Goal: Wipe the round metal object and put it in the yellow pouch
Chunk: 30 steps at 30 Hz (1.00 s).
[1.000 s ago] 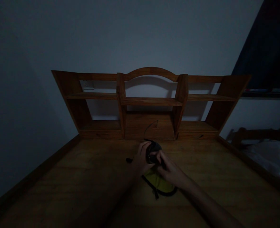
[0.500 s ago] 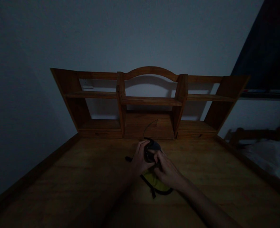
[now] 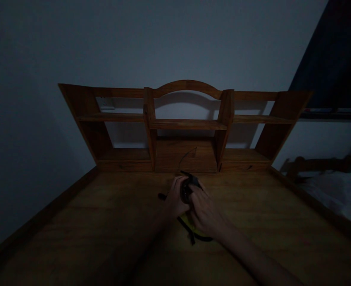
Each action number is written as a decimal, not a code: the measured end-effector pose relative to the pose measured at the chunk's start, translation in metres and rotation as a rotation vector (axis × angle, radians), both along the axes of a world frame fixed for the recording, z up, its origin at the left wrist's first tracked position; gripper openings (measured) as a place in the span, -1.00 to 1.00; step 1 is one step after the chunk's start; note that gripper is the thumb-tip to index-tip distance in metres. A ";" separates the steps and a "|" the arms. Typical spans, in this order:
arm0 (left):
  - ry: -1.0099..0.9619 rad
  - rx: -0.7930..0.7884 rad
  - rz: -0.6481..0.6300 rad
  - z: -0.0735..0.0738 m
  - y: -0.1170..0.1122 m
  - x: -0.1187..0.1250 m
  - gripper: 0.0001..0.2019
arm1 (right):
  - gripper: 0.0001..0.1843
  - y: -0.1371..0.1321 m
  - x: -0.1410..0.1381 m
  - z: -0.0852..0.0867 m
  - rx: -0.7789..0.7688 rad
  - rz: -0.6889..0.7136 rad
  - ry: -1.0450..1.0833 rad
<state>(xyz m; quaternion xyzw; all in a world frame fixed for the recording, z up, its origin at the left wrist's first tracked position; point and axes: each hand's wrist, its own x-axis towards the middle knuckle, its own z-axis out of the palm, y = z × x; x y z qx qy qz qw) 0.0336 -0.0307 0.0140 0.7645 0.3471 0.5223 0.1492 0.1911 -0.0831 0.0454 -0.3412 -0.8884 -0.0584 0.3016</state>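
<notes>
A dark, rounded object (image 3: pixel 185 190) with a glossy face and a black strap-like edge is held above the wooden desktop. The dim light hides its exact kind. My left hand (image 3: pixel 174 200) is wrapped round its left side. From the right, my right hand (image 3: pixel 204 208) presses its bent fingers against the front of the object, and whatever sits under the fingertips is hidden. Below both hands a yellow-green piece with black edging (image 3: pixel 190 227) shows in part, a short black tab hanging from it. A black end (image 3: pixel 162 196) sticks out left of my left hand.
A wooden shelf unit (image 3: pixel 189 124) with several compartments stands at the back of the desktop (image 3: pixel 109 210), against the wall. A thin dark curved line (image 3: pixel 185 155) shows before its middle panel. Whitish sheeting (image 3: pixel 336 192) lies beyond the right edge.
My right hand has shifted slightly left, its fingers now further over the object's front and covering more of the yellow-green piece. My left hand keeps its hold. The view has moved slightly.
</notes>
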 end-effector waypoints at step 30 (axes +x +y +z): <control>-0.009 0.092 0.028 -0.006 0.012 -0.005 -0.26 | -0.50 0.019 0.022 -0.004 0.068 0.035 0.008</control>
